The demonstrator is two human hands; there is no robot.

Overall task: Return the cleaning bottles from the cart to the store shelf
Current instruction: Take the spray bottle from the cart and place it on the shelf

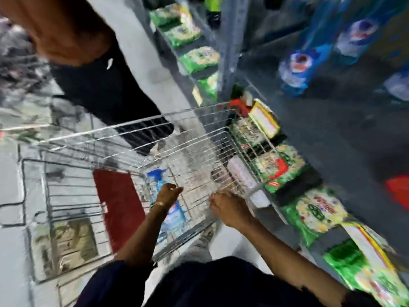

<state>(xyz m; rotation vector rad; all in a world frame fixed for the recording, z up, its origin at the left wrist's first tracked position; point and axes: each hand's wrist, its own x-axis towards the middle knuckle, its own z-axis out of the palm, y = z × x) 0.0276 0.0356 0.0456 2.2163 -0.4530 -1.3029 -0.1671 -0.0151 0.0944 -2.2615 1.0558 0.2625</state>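
R hand [229, 207]: fist curled on cart [141, 127] rear rim.
L hand [168, 192]: closed fist over bottle [158, 180]; contact blurred, can't tell.
Bottle: blue, low in cart basket.
Shelf [332, 134]: just right of cart.
Tip: steady cart w/ R, lift bottle upright, clear the wires.

A single head-worn view looks steeply down and forward from above the person's chest, tilted so the aisle runs diagonally. It sits close over both arms: the left hand [169, 192] and right hand [229, 209] lie low in the centre, closed on the near end of the wire cart [137, 134]. Beyond the grip the basket stretches away; right of it runs the store shelf [230, 52]. Everything is motion-blurred.
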